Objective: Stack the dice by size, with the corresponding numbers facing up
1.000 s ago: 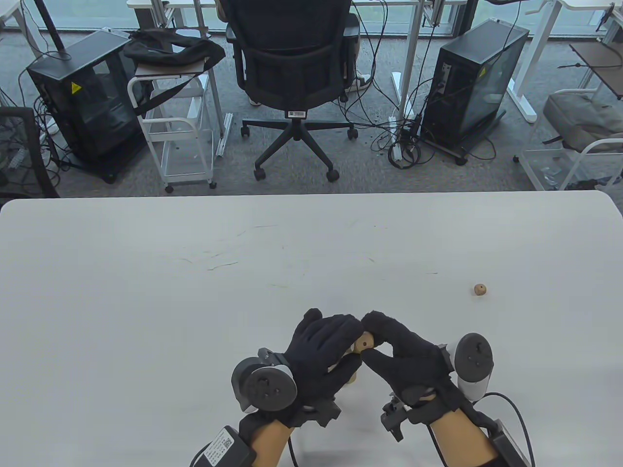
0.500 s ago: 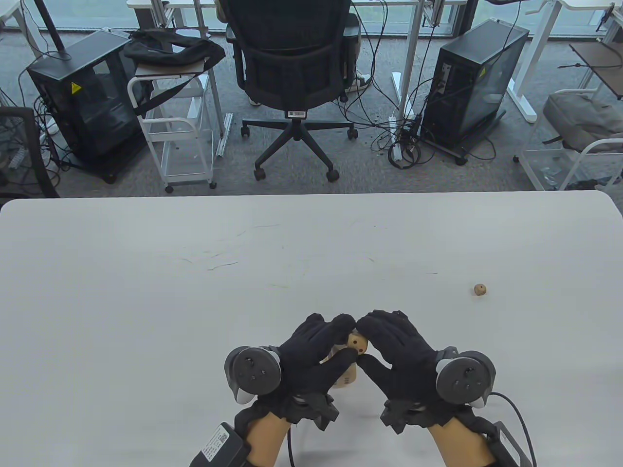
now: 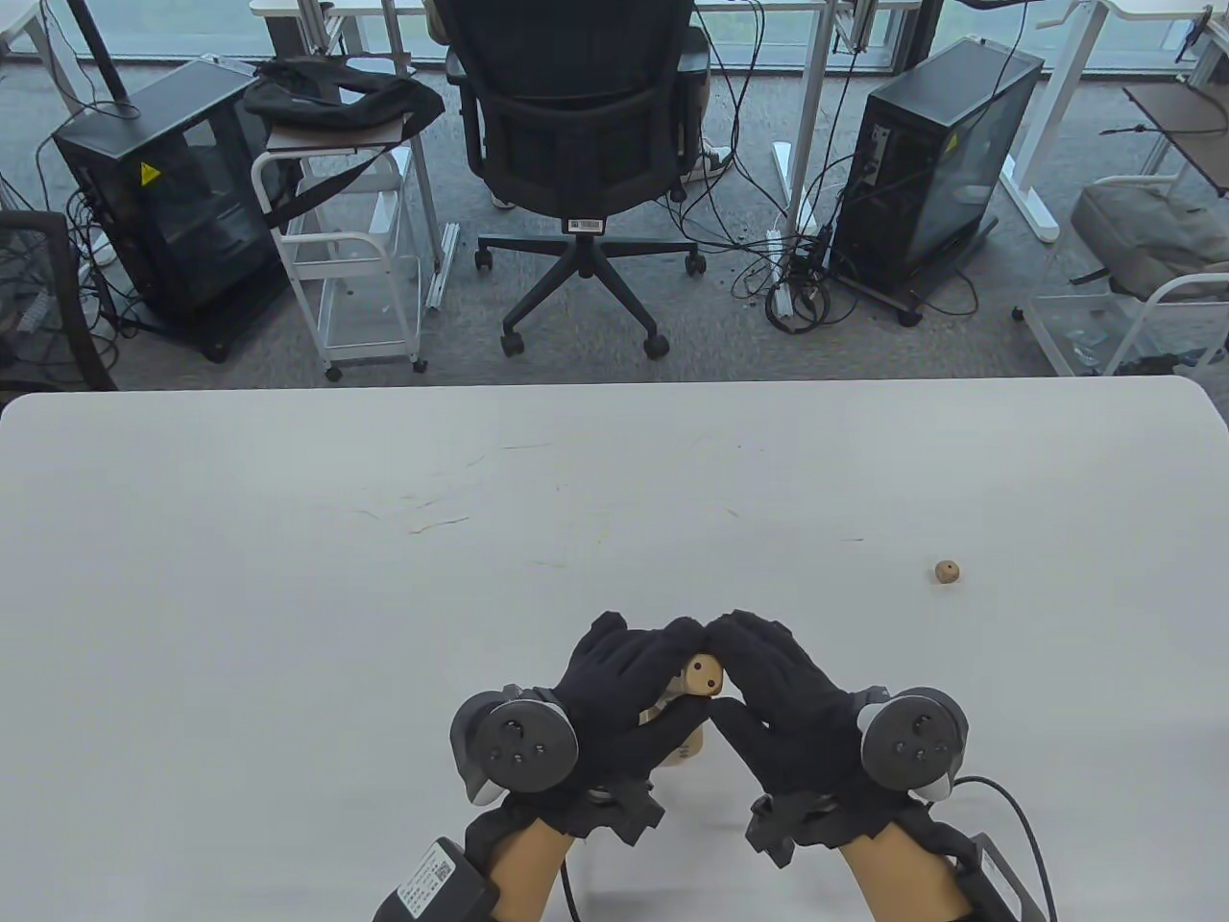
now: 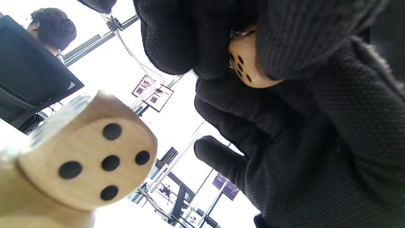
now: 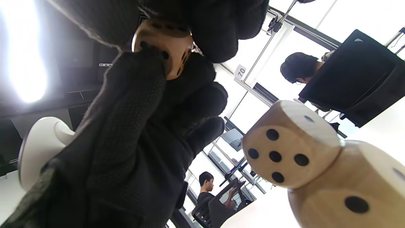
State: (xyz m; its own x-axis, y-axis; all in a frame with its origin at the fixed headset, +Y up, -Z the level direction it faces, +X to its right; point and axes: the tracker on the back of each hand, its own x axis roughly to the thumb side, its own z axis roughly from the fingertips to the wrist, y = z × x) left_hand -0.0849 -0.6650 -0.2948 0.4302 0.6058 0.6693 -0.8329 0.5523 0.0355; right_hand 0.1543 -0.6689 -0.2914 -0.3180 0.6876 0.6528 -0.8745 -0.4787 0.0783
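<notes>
Over the last second I see both my hands draw in close above the stack, and the die between them has been turning: a second ago it showed a single pip toward the camera, half a second ago two pips, and now the table view again shows a face with one dark pip uppermost. The held die is pinched jointly, my left hand and right hand both closed on it with fingertips touching above it. I judge I am still rolling it to find the right number, so it is not ready to be set down.

Below it the stack already has two tiers: the middle die sits on the large die, its five-pip face turned sideways toward both wrist cameras. In the table view only a sliver of the stack shows between my palms. I cannot read the middle die's top face from any view.

A tiny die lies well apart on the tabletop, off to my right, untouched.

My own fingers crowd the stack from both sides and hide the landing face; a careless knuckle could nudge the middle die off.
</notes>
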